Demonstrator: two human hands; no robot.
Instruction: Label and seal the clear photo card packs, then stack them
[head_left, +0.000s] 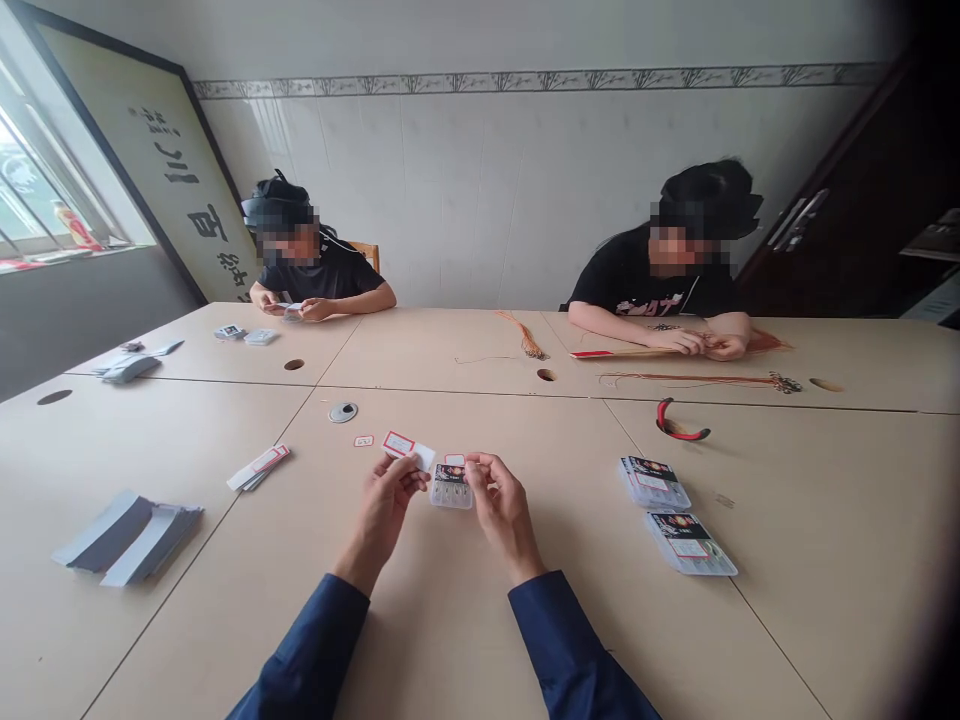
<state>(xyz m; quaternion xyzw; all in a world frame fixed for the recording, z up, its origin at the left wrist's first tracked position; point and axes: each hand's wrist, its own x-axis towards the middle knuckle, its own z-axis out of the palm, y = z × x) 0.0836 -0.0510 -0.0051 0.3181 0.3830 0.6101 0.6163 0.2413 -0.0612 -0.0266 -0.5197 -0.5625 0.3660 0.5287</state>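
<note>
Now, your left hand (386, 510) pinches a red-edged white card (403, 447) above the surface (450, 640), while your half-closed right hand (504, 500) rests just beside a small clear plastic box (451, 488) lying between them.

A red-bordered white card (399, 446) sits in the left hand (384, 508), a black-labelled clear case (451, 488) just beside the right hand (504, 500), with navy sleeves (315, 640) on a beige bench (187, 620)

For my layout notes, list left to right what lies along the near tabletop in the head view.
Flat grey paper sleeves, white red-edged paper labels, left hand, right hand, two clear plastic rectangular cases
</note>
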